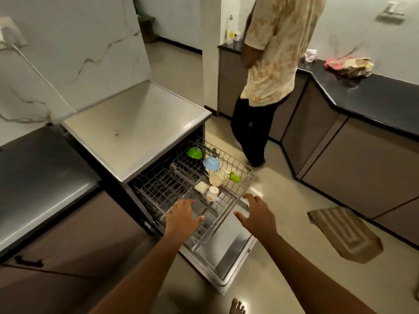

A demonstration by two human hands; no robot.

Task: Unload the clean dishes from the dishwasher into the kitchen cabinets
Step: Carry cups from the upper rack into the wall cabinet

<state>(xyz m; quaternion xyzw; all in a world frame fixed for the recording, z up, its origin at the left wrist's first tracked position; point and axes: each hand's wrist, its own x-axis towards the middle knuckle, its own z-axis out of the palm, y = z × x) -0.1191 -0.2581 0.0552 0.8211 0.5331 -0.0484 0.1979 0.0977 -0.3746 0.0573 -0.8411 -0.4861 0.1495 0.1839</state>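
Observation:
The dishwasher (136,123) stands open, its door (229,252) folded down and its wire upper rack (238,164) pulled out. In the rack lie a green bowl (194,152), a blue bowl (211,163), a cream spotted cup (218,178) on its side, a small green piece (235,177), a square white dish (201,187) and a white cup (213,193). My left hand (182,217) hovers over the rack's near edge with fingers spread, holding nothing. My right hand (257,214) is beside the rack's right front corner, fingers apart and empty.
Another person (272,71) stands just past the rack at the black L-shaped counter (367,98). Brown lower cabinets (353,159) run under it. A striped mat (344,232) lies on the floor to the right. A steel countertop (34,177) is at my left.

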